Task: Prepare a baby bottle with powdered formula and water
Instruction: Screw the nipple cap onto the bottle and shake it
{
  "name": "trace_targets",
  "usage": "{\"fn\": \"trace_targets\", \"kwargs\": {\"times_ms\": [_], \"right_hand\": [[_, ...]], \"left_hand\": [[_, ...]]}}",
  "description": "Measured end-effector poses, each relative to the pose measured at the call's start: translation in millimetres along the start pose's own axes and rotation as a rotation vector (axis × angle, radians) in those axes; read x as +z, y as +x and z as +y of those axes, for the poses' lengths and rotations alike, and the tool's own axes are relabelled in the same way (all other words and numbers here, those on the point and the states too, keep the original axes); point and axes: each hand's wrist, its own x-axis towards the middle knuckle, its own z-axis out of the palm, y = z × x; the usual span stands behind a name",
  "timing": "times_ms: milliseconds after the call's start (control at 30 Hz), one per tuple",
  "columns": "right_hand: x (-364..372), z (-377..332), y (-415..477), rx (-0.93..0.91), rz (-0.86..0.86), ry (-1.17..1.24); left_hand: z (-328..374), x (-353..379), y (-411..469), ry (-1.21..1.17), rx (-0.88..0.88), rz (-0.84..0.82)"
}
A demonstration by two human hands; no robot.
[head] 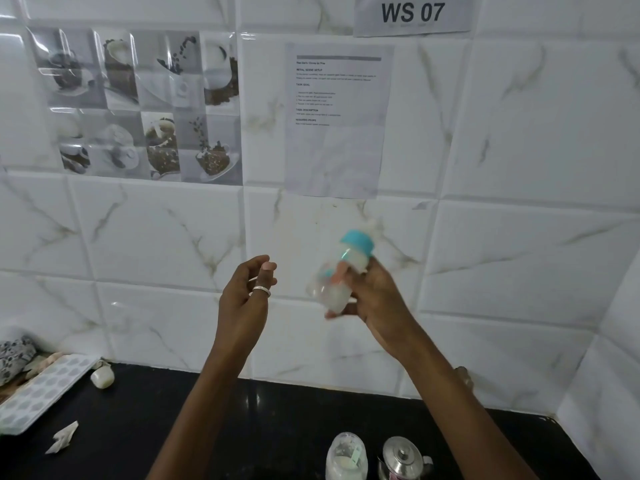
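Nearest the lens, at the bottom edge on the black counter (207, 427), stand a clear jar of white powder (346, 457), roughly half full, and just beside it a lidded steel pot (401, 457) whose contents are hidden. Baby bottle (341, 271) is up in the air in front of the tiled wall, tilted, teal collar (357, 242) uppermost; motion blur smears it. Right hand (377, 296) wraps the lower body, fingers closed around it. Left hand (247, 296) hangs near but apart from the bottle, loosely curled, thumb and forefinger close, holding nothing visible; ring on one finger. Inside the bottle: white, milky contents, level hard to read through blur. Judged a mixing shake, late in the task. Handling: small, light plastic, stiff-walled, smooth and probably slippery if wet; best gripped around the mid-body, as now, collar screwed tight to prevent leaks. Far left: ice tray (41, 393), small white cap-like piece (103, 376), torn paper scrap (64, 441).
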Motion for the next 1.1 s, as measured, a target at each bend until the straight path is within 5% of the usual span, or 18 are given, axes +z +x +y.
{"fn": "trace_targets", "kwargs": {"times_ms": [100, 267, 467, 633, 800, 967, 1100], "right_hand": [[-6, 1, -2, -0.011, -0.054, -0.015], [-17, -17, 12, -0.209, 0.323, 0.41], [-19, 0, -6, -0.075, 0.033, 0.018], [-33, -16, 5, -0.219, 0.405, 0.357], [-29, 2, -15, -0.058, 0.074, -0.063], [-33, -14, -3, -0.192, 0.374, 0.341], [-26, -6, -9, -0.127, 0.158, 0.065]], "left_hand": [[0, 1, -1, -0.001, 0.005, -0.007], [1, -2, -1, -0.004, 0.004, 0.0], [2, 6, 0, -0.016, 0.01, -0.02], [5, 4, 0, -0.035, 0.022, -0.011], [7, 6, 2, -0.048, 0.044, -0.011], [9, 4, 1, -0.045, 0.06, -0.013], [10, 4, 2, -0.056, 0.06, -0.013]]}}
